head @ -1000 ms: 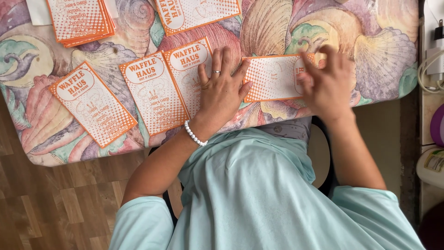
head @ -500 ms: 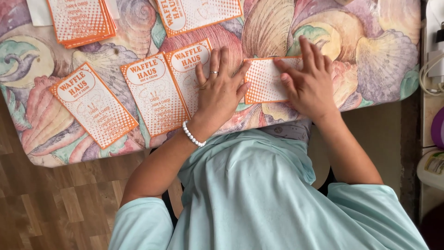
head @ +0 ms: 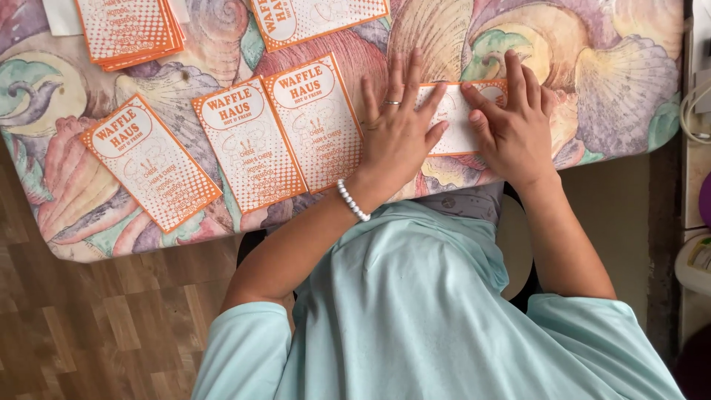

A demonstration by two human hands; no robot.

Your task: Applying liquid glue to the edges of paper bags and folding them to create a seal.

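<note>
An orange-and-white printed card (head: 455, 138) lies flat on a table covered with a shell-patterned cloth (head: 615, 74). My left hand (head: 398, 130), with a ring and a white bead bracelet, rests palm down on the card's left end, fingers spread. My right hand (head: 512, 127) presses flat on its right part, fingertips near the top edge. The two hands almost touch, and neither grips the card. Most of the card is hidden beneath them.
Three like cards (head: 248, 144) lie side by side left of my hands. A stack of them (head: 129, 30) sits at the top left, and another card (head: 318, 15) at the top. Wooden floor (head: 96, 326) shows at the lower left; white items and a cable (head: 692, 111) are at the right edge.
My right hand has slid leftward across the card toward my left hand. My left hand has stayed in place on the card's left end.
</note>
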